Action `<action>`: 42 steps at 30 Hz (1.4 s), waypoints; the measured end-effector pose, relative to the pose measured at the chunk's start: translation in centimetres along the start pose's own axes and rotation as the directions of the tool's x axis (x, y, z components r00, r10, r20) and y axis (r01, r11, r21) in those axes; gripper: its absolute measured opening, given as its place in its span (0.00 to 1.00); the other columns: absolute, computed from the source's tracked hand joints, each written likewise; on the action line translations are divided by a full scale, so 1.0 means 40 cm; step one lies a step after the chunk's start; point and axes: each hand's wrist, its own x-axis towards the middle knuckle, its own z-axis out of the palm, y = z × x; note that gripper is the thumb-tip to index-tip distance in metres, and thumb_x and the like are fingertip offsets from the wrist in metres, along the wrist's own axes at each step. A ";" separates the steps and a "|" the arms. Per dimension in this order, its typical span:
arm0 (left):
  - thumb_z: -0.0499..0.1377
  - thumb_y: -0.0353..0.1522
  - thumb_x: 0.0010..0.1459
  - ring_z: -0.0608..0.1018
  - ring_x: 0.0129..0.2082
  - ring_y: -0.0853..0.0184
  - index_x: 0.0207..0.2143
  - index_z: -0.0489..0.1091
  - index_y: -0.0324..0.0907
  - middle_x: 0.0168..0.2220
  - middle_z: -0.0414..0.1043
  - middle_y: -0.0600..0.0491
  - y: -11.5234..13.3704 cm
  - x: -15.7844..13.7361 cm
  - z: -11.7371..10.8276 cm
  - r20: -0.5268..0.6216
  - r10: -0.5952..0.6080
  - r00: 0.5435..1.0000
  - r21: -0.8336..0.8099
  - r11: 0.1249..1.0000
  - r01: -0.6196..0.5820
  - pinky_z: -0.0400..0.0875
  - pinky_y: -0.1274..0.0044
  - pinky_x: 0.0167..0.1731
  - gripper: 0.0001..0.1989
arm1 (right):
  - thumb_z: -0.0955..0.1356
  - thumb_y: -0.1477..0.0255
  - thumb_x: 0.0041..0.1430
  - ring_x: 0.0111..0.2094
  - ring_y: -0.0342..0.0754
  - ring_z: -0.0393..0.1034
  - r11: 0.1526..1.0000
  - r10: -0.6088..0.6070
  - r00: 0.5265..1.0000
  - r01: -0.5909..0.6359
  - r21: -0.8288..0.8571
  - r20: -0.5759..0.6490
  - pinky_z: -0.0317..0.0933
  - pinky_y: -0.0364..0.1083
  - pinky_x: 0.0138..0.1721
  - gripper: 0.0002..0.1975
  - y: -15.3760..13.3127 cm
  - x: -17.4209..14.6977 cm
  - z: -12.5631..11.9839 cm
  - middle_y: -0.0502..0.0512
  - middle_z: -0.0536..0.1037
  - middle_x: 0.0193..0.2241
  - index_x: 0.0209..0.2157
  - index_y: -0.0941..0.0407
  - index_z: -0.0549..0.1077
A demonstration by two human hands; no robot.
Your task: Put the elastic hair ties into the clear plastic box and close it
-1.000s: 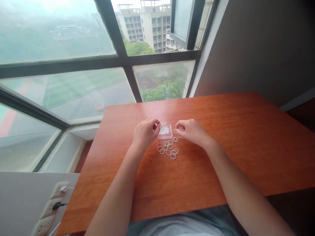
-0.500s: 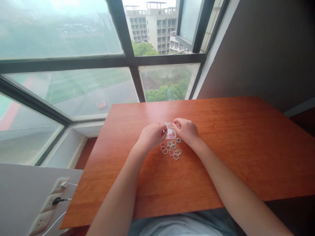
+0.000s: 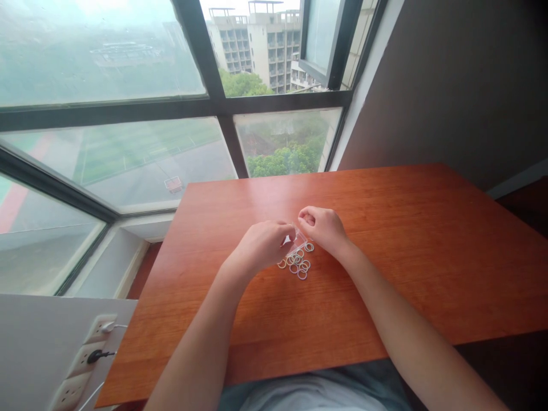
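Note:
My left hand [image 3: 266,242] is closed on a small clear plastic box [image 3: 301,242], its fingers curled over the left side and hiding part of it. The box is turned at an angle and overlaps the far edge of a cluster of thin pastel rings [image 3: 302,274], several of them overlapping on the tabletop. My right hand [image 3: 323,225] is just right of the box, thumb and forefinger pinched together. Whether anything is between those fingertips cannot be made out.
The brown wooden table [image 3: 411,245] stands against large windows with dark frames [image 3: 282,103]. At lower left, wall sockets [image 3: 85,359] hold plugs with cables beside the table's left edge. A grey wall [image 3: 454,85] rises on the right.
My left hand has moved slightly toward me and turned the clear box, which now covers some of the rings. My right hand stays pinched, a little farther from the box. The view has shifted slightly.

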 end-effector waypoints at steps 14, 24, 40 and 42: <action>0.54 0.26 0.54 0.73 0.25 0.69 0.30 0.75 0.45 0.32 0.76 0.53 -0.018 -0.001 0.005 0.056 -0.076 0.996 0.031 0.997 0.074 0.60 0.78 0.25 0.10 | 0.66 0.68 0.56 0.29 0.44 0.69 1.000 0.012 0.997 -0.010 -0.019 0.077 0.55 0.42 0.30 0.08 0.010 -0.005 -0.027 0.49 0.78 0.27 0.34 0.52 0.77; 0.53 0.27 0.54 0.72 0.26 0.67 0.30 0.73 0.45 0.32 0.76 0.52 -0.022 0.006 0.015 0.039 -0.080 0.996 0.072 0.994 0.077 0.58 0.78 0.25 0.10 | 0.66 0.68 0.57 0.28 0.44 0.69 0.999 0.007 0.990 0.000 -0.045 0.139 0.53 0.42 0.29 0.08 0.006 -0.009 -0.035 0.49 0.79 0.27 0.33 0.53 0.77; 0.53 0.28 0.56 0.72 0.26 0.69 0.29 0.71 0.43 0.32 0.76 0.52 -0.020 0.009 0.021 -0.038 -0.125 0.991 0.131 0.983 0.129 0.53 0.78 0.23 0.07 | 0.66 0.73 0.53 0.29 0.43 0.68 0.989 -0.103 0.859 0.144 -0.044 0.502 0.52 0.41 0.27 0.08 0.013 -0.042 -0.104 0.50 0.79 0.29 0.30 0.53 0.79; 0.52 0.30 0.58 0.71 0.25 0.69 0.29 0.70 0.42 0.30 0.76 0.52 -0.022 0.003 0.009 -0.062 -0.115 0.991 0.111 0.986 0.121 0.53 0.78 0.23 0.08 | 0.66 0.74 0.52 0.30 0.44 0.68 0.980 -0.095 0.839 0.174 -0.099 0.537 0.51 0.42 0.27 0.08 0.007 -0.046 -0.095 0.51 0.80 0.31 0.29 0.53 0.79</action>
